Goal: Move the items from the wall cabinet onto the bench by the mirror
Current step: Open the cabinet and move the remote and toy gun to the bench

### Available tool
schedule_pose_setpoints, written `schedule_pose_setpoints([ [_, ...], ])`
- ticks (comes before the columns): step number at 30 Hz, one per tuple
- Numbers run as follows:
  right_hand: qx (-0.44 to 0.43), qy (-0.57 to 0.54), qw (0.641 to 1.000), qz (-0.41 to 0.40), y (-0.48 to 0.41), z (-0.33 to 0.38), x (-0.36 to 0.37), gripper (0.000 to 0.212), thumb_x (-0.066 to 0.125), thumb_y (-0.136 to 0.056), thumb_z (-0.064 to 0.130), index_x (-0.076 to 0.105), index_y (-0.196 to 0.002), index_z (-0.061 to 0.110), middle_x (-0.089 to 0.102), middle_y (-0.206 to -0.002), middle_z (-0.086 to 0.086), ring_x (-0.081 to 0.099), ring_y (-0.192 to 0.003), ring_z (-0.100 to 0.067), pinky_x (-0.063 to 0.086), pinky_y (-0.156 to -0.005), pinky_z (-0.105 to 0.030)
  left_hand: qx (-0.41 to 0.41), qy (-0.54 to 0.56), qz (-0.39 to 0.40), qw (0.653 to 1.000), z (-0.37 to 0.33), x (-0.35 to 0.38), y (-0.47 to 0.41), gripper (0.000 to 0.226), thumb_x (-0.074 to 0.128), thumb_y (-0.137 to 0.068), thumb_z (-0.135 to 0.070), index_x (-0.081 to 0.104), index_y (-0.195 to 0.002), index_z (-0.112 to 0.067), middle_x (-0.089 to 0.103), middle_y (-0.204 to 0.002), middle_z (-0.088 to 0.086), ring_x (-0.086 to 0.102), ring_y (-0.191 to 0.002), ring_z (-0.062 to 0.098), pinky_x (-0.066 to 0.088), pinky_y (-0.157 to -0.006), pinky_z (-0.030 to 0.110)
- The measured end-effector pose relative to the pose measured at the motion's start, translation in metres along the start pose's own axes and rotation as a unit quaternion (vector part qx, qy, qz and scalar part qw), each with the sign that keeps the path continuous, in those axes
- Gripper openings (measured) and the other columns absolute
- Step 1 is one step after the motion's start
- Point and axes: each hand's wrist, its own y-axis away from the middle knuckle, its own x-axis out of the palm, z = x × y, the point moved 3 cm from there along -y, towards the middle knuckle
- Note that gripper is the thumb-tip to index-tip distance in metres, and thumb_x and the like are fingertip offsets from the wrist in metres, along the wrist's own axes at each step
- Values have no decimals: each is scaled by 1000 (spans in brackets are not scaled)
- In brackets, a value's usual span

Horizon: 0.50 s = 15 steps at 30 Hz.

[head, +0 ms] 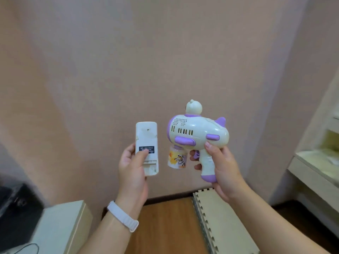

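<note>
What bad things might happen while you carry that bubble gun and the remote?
The little bottle hangs under the bubble gun, so it might leak or drop if tipped. The left hand pinches only the lower half of the remote, which could slip out. With both hands full, the foam mats leaning by the wall might trip you.

I am seeing both forearms showing bare, with no sleeves; the left wrist is wearing a white ribbed band (122,215), while the right wrist is wearing nothing.
</note>
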Motion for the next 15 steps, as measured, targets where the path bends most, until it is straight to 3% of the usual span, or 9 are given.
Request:
schedule_pose_setpoints([
  [5,-12,-2,997,-79,86,41,-107,40,65,-82,35,63,-121,22,67,-99,-9,61,-83,-23,47,-63,-37,-62,-26,88,994,60,86,81,27,53,-91,1,61,-109,-17,74,-82,-2,68,-69,13,52,-52,25],
  [11,-39,-7,979,-199,177,90,-213,50,67,-81,32,58,-126,13,64,-93,-9,60,-79,-22,47,-62,-36,-134,-54,203,968,113,182,167,23,53,-91,-1,60,-105,-18,74,-77,-3,67,-62,11,50,-47,24],
  [15,-66,-11,959,-275,227,112,-269,44,64,-83,31,60,-123,13,62,-88,-10,59,-78,-22,46,-62,-35,-175,-75,273,943,150,233,214,24,53,-91,-1,60,-111,-14,72,-91,7,65,-75,21,49,-66,35],
])
